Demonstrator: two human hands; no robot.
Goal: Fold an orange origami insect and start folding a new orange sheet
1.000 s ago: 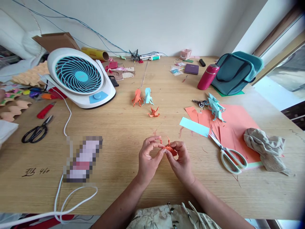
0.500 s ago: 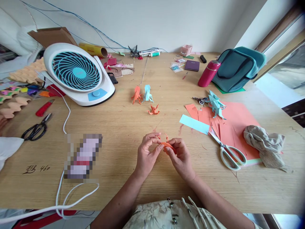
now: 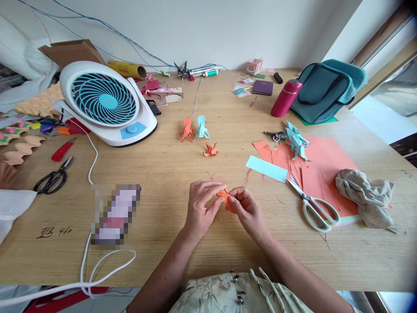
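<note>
My left hand (image 3: 202,208) and my right hand (image 3: 247,211) meet just above the wooden table (image 3: 182,243), both pinching a small folded orange paper piece (image 3: 225,199). The fingers of each hand are closed on it from either side, and most of the piece is hidden between them. Further back on the table stand an orange paper figure (image 3: 186,129), a light blue paper figure (image 3: 202,128) and a smaller orange one (image 3: 210,150).
White scissors (image 3: 313,208) lie on orange paper sheets (image 3: 325,165) at the right, with a blue strip (image 3: 266,168), blue paper figures (image 3: 296,141) and a crumpled cloth (image 3: 366,198). A white fan (image 3: 106,104), black scissors (image 3: 52,178) and a white cable (image 3: 89,269) are at the left. A red bottle (image 3: 286,98) and teal bag (image 3: 325,91) stand behind.
My fingers have closed further over the orange piece, so its thin points no longer stick up. The hands stay at the same spot on the table.
</note>
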